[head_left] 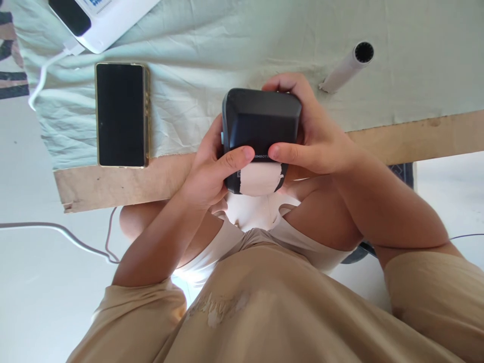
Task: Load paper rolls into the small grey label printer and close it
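Note:
A black rounded case (266, 126) is held above the table's near edge, between both hands. Pale tape (259, 180) covers part of its lower end. My left hand (214, 169) grips the case's left side, its thumb lying on the top face. On the right side, my right hand (312, 128) wraps round the case, with the thumb on top and fingers curled over the far corner. The undersides of the case and most fingertips are hidden.
A dark-screened phone (121, 115) lies on the green cloth (196, 65) at left. Behind it is a white device (102, 25) with a white cable (45, 75). A white tube (346, 68) stands tilted at right. The wooden table edge (124, 181) runs near the knees.

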`<state>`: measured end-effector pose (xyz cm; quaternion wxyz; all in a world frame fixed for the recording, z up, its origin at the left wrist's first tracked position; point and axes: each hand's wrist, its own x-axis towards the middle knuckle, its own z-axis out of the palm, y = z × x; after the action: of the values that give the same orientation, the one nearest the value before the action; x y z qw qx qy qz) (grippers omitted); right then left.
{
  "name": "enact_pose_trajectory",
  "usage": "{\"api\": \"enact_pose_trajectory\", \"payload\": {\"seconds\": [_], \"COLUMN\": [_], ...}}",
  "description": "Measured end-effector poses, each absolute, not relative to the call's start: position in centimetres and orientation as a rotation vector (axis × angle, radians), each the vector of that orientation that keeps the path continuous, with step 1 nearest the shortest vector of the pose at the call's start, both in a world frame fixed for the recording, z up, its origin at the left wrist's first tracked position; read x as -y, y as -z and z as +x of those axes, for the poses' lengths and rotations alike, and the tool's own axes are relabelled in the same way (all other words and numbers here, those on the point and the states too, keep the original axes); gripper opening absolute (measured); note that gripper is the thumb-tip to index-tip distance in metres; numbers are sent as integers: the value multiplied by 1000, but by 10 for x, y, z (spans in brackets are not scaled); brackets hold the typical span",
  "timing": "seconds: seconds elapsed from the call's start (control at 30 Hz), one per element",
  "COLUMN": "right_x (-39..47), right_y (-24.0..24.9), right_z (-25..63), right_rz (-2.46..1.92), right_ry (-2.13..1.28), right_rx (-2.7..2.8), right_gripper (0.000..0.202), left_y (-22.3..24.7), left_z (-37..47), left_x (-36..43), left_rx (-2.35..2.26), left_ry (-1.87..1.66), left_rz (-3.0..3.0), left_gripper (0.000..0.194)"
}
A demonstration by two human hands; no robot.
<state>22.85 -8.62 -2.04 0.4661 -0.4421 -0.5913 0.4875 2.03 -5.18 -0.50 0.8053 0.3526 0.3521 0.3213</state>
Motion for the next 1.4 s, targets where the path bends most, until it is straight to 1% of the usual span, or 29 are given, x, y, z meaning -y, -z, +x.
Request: {"api": "enact_pose_trajectory", "payload": {"seconds": [0.23, 0.43, 0.67, 0.97, 1.1, 1.27, 1.37, 1.4], "right_x": [87, 85, 85, 83, 83, 83, 83, 83], "right_y": [20, 23, 21, 17, 17, 18, 18, 18], "right_z": [229, 231, 229, 227, 226, 227, 226, 226], "right_rz": [-1091, -1066, -1088, -1105, -1105, -1113, -1112, -1112], "right_ry": [-1205, -1223, -1241, -1328, -1335, -1308, -1273, -1266], "right_rx": [1439, 1430, 1409, 1303, 1286, 1315, 1346, 1351], "right_gripper": [83, 81, 83, 83, 84, 86, 86, 85], "left_y": [4, 4, 1, 9, 7, 6, 7, 8], "left_z": [23, 24, 24, 30, 28, 26, 28, 28], "left_x": [53, 53, 54, 53, 52, 52, 53, 53], "left_rx": [-786, -713, -763, -709, -693, -644, -686, -680], "left_ry": [-732, -770, -749, -810, -794, -787, -800, -798], "left_rz": [821, 758, 787, 752, 757, 760, 744, 754], "left_gripper": [35, 26, 24, 23, 17, 26, 24, 26]}}
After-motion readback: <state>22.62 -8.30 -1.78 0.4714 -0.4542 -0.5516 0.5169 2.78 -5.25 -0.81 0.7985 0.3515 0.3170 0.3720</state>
